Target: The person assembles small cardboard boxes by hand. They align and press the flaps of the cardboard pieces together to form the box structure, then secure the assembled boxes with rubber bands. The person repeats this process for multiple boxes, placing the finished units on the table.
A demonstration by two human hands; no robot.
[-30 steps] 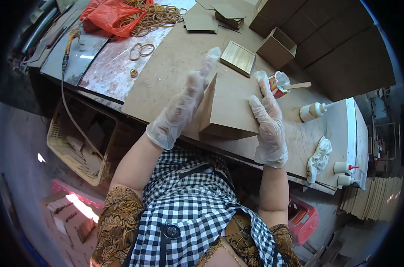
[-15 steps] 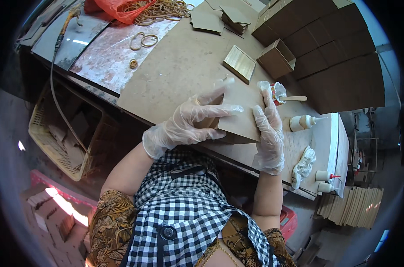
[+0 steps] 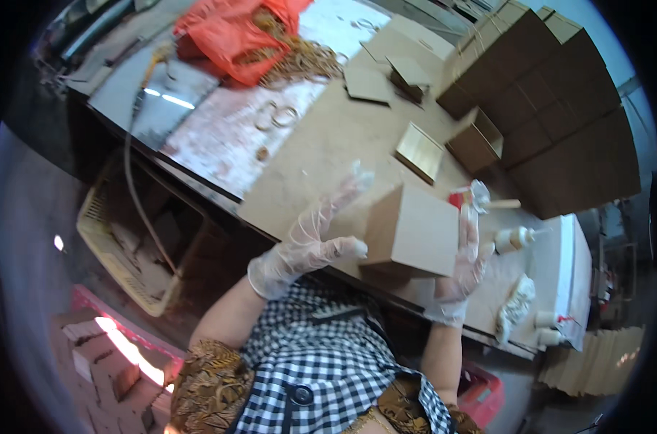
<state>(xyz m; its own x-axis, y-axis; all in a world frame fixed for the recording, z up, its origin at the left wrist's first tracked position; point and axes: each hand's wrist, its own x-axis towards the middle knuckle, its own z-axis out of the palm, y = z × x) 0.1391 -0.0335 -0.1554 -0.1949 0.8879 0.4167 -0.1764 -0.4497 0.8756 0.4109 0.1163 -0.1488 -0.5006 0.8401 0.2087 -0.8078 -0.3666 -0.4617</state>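
Note:
A plain brown box (image 3: 424, 230) stands at the near edge of the table, its top face and two sides showing. My left hand (image 3: 315, 239), in a thin clear glove, is spread just left of the box, apart from it, with thumb and fingers wide. On the other side, my gloved right hand (image 3: 467, 267) lies along the box's right face with fingers stretched upward; whether it touches the box I cannot tell. Just beyond the right fingertips is a red tub (image 3: 459, 197) with a plastic-covered rim and a wooden stick (image 3: 503, 205).
A white squeeze bottle (image 3: 513, 239) and a crumpled cloth (image 3: 516, 307) lie to the right. Farther back are a shallow wooden tray (image 3: 419, 152), an open box (image 3: 476, 139) and stacked brown boxes (image 3: 571, 123). Rubber bands (image 3: 303, 64) spill from a red bag (image 3: 234, 43). A yellow crate (image 3: 119, 253) stands lower left.
My left hand has come off the box and opened out to its left. The right hand's fingers have straightened. The whole view has shifted, so the table appears lower and farther right.

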